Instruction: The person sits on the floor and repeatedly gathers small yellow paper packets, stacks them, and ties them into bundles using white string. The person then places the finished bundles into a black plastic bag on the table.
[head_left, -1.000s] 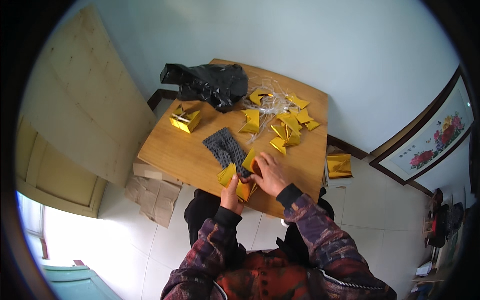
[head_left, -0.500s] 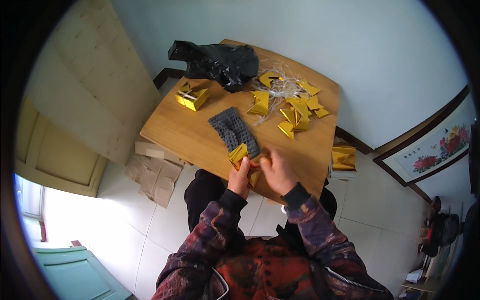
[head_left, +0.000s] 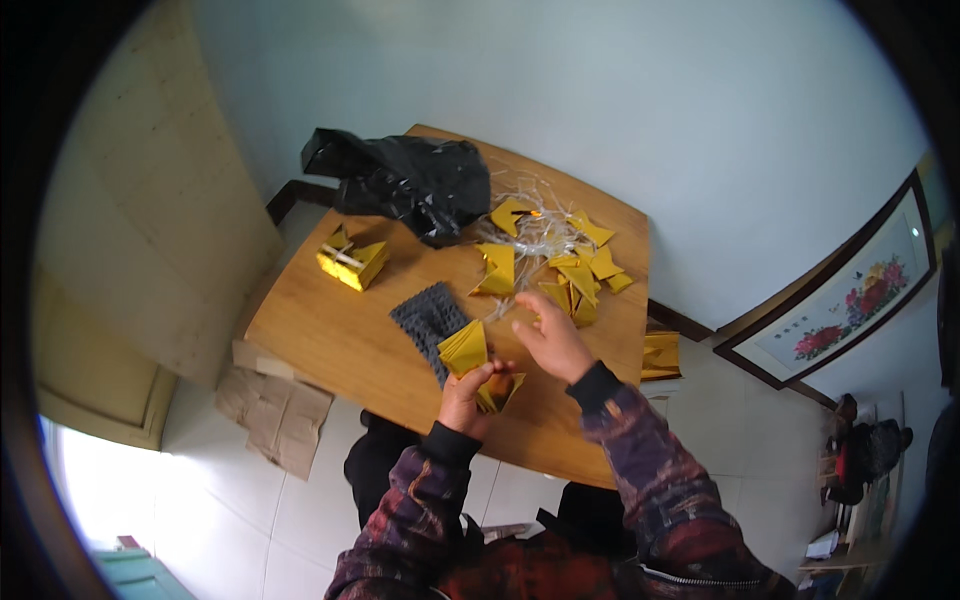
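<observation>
My left hand is closed around a stack of folded gold paper pieces near the table's front edge. Part of the stack sticks out below the fingers. My right hand is apart from it, to the right, fingers stretched forward and thumb spread, with nothing visible in the grasp. Just beyond its fingertips lie several loose folded gold paper pieces and a tangle of clear plastic strips. Under and beside the held stack lies a dark grey textured cloth.
A tied bundle of gold paper stands at the table's left, near a crumpled black plastic bag. The wooden table meets the wall at the back. Flattened cardboard lies on the floor at left; a framed flower picture leans at right.
My right hand has left the held stack and reached forward toward the loose gold pieces, its fingers opening out. The left hand keeps its hold. The whole view has shifted with my head.
</observation>
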